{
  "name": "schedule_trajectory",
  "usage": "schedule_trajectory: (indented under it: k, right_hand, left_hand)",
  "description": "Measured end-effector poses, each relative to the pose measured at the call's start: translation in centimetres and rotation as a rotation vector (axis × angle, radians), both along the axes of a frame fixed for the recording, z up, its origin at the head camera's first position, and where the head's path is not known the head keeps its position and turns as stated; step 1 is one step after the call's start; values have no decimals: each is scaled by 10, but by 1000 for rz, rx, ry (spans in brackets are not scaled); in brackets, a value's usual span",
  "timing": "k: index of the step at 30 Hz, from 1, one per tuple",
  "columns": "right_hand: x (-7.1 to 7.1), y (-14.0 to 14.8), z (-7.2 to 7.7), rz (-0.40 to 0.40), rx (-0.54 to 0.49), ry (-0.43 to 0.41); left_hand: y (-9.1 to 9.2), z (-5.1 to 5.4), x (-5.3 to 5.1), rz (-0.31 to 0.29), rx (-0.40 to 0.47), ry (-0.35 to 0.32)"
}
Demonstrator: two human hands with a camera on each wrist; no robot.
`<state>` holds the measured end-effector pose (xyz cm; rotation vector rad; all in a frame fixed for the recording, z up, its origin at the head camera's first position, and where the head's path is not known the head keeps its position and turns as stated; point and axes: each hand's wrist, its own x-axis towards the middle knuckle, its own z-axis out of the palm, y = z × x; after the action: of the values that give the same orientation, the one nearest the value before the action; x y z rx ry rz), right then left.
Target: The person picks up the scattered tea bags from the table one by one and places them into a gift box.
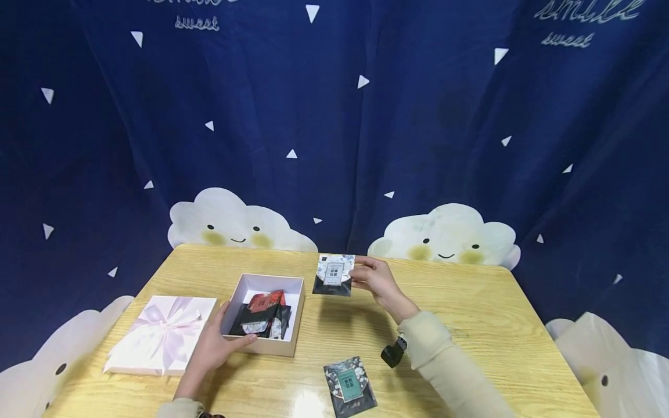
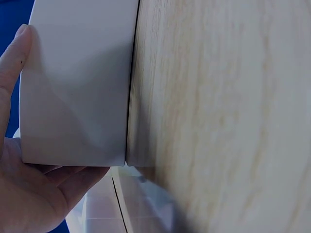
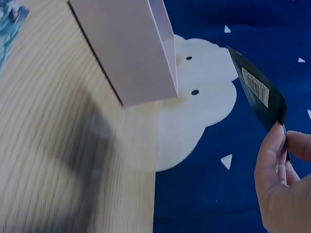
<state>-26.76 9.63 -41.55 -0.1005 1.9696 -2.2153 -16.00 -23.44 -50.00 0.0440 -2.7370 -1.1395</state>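
Note:
Between the thumb and fingers of my right hand (image 1: 378, 284) is a flat sachet (image 1: 334, 276), white-patterned above and black below, raised over the table. In the right wrist view its dark back shows a barcode label (image 3: 255, 87). My left hand (image 1: 216, 342) grips the near left corner of an open pale box (image 1: 272, 346); the thumb lies along the front rim. Black and red sachets (image 1: 263, 307) lie loosely piled inside the box. Another dark sachet with a green label (image 1: 350, 386) lies flat on the table, nearer than the box.
A white box lid (image 1: 141, 348) with a pale ribbon bow (image 1: 167, 326) lies left of the box on the wooden table (image 1: 470, 325). Behind the table hangs a dark blue curtain (image 1: 334, 116) with clouds and triangles.

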Motion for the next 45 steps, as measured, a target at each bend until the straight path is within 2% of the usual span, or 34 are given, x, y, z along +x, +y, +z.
schedule_trajectory:
  k: [12, 25, 32, 45]
  right_hand:
    - [1, -37, -2, 34, -28, 24]
    - [7, -76, -11, 94, -17, -14]
    - [9, -96, -22, 102, -31, -37]
    - [17, -118, -43, 119, 29, -99]
  left_hand:
    - [0, -1, 0, 1, 2, -4]
    - [0, 1, 0, -1, -5, 4]
    - [0, -1, 0, -4, -2, 19]
    - [0, -3, 0, -4, -2, 27]
